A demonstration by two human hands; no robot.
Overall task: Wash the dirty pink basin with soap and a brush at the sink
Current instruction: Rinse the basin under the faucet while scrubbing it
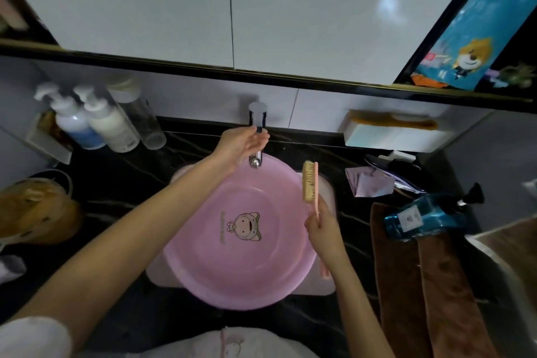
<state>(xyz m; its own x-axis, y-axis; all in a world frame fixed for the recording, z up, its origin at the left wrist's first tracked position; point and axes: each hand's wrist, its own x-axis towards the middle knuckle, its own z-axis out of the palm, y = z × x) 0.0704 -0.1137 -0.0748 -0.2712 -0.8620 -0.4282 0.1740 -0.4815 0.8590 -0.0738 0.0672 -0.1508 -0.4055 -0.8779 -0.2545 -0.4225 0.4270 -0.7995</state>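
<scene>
So far: pink basin (203,256) sits in the sink (322,288), centre-low in frame; looks dry, no suds, no water seen running.
Left hand (242,144): fingers curled round the faucet (256,116), top centre, just past the basin's far rim.
Right hand (322,229): grips the brush (308,183) by its handle, bristle head raised over the basin's right rim.
Soap: pump bottles (113,125) upper left, untouched.
Left to do: probably everything, meaning wet, soap, scrub, rinse.

One basin (238,270), one brush (309,183), one faucet (257,113)
</scene>
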